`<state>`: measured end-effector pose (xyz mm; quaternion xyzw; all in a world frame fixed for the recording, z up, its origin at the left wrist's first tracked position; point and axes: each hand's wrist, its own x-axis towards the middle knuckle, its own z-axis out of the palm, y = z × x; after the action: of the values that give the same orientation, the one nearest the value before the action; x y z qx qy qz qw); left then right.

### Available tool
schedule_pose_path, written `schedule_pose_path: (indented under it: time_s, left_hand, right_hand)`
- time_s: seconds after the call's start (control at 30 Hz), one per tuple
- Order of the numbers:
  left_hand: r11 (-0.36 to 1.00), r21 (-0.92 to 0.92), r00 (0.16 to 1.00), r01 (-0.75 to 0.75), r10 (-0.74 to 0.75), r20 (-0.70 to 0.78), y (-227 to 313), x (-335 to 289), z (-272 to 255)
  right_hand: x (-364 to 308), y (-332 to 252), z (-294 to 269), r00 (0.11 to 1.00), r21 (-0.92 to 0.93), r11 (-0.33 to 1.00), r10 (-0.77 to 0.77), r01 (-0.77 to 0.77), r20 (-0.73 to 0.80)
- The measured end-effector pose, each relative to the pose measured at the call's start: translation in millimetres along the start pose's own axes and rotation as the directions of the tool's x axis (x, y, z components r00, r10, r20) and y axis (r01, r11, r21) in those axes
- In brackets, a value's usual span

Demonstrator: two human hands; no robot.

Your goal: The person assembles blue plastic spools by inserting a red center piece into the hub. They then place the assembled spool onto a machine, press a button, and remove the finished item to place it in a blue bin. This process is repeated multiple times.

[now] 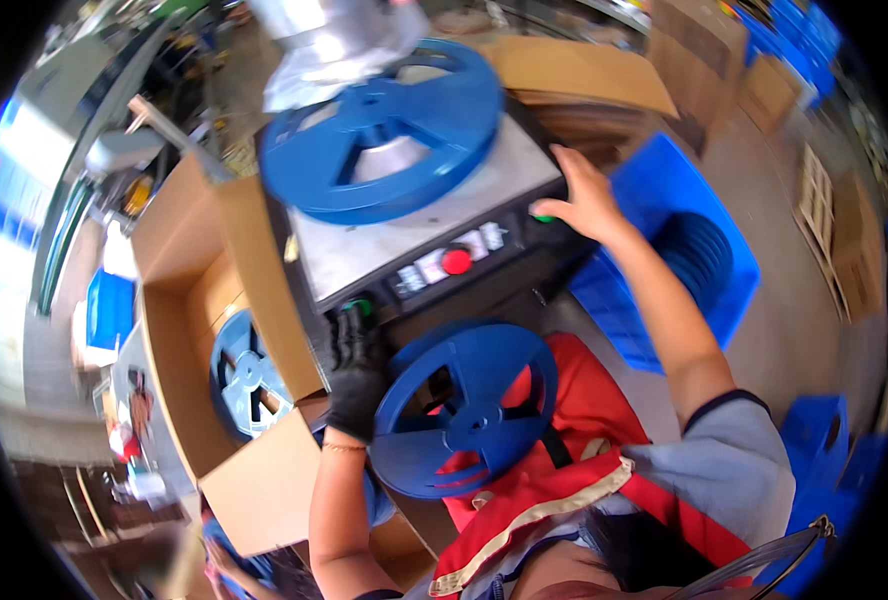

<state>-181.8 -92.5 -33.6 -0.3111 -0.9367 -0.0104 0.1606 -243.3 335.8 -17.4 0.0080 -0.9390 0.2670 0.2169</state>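
A blue plastic reel (419, 178) lies flat on the grey metal bed (339, 262) of a machine, under a silvery cylindrical head (339, 40). My left hand (354, 375), in a black glove, reaches to the green button at the bed's front left corner, its fingers stretched forward. My right hand (589, 200) is bare and open at the front right corner, its thumb on the other green button (543, 217). Between them on the front panel sits a red button (456, 260). Another blue reel (512, 365) leans upright at my lap, against my red apron (589, 395).
An open cardboard box (179, 380) at the left holds a blue reel (249, 372). On the right a blue bin (654, 180) contains several stacked dark blue round pieces (699, 260). Cardboard (584, 75) is stacked behind the machine. Another person's arm (226, 562) shows at the lower left.
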Motion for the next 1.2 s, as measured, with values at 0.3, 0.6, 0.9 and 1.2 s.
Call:
schedule_pose_path:
  time_s: [0.3,0.6,0.9,1.2]
  left_hand:
    - [0.665,-0.72,0.948,0.199,0.056,0.313,83.9,2.5,-95.2]
    - [0.537,-0.739,0.712,-0.406,0.693,0.112,225.5,95.1,-139.8]
    - [0.545,-0.797,0.885,-0.261,0.465,0.029,392.3,208.5,105.3]
    - [0.663,-0.62,0.338,-0.419,0.748,0.571,527.7,223.5,318.5]
  right_hand:
    - [-82.6,-94.7,-9.4,0.903,0.565,0.759,-0.427,0.325,0.055]
    - [-236.4,-77.5,-181.6,0.886,0.59,0.807,-0.263,-0.015,0.382]
    - [-372.5,70.1,-312.9,0.704,0.154,0.775,0.624,-0.613,-0.338]
    - [-397.2,155.8,-298.1,0.51,0.331,0.647,0.753,-0.687,-0.416]
